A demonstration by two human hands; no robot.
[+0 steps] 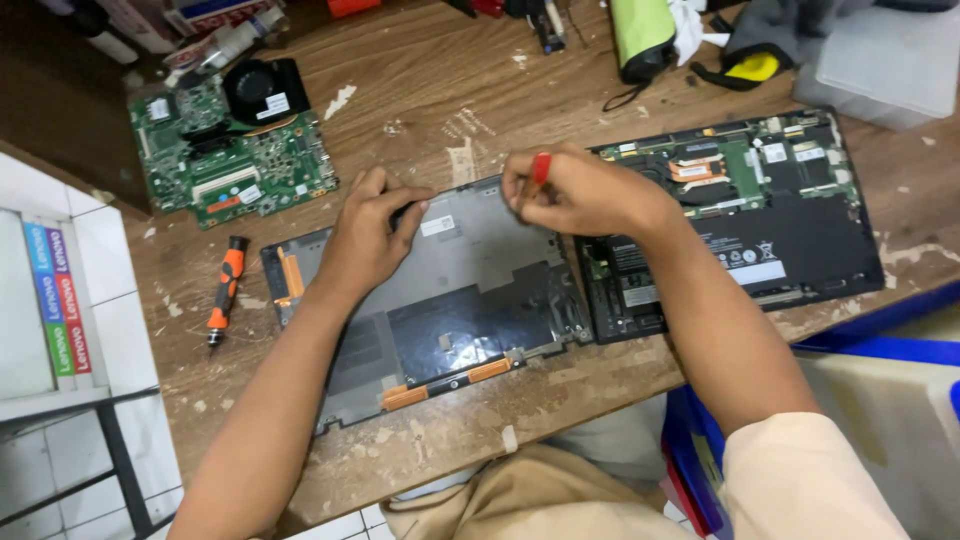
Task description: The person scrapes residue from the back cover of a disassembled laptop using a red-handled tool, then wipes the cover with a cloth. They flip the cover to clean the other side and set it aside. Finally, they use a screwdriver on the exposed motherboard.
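The laptop bottom cover (450, 290), a flat grey panel with orange strips along its lower edge, lies at the frame's centre on the scuffed wooden table (420, 80). Its right edge touches the opened laptop base (760, 220) (bare wood shows below). My left hand (365, 240) bends over the cover's upper edge, fingers pressed together. My right hand (575, 190) pinches a small red-tipped tool (540, 168).

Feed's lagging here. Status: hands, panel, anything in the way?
Left hand pressing on far edge of grey laptop panel. Right hand pinching a red-handled tool at the same edge. Open laptop base touching on the right; orange screwdriver lying left, apart.
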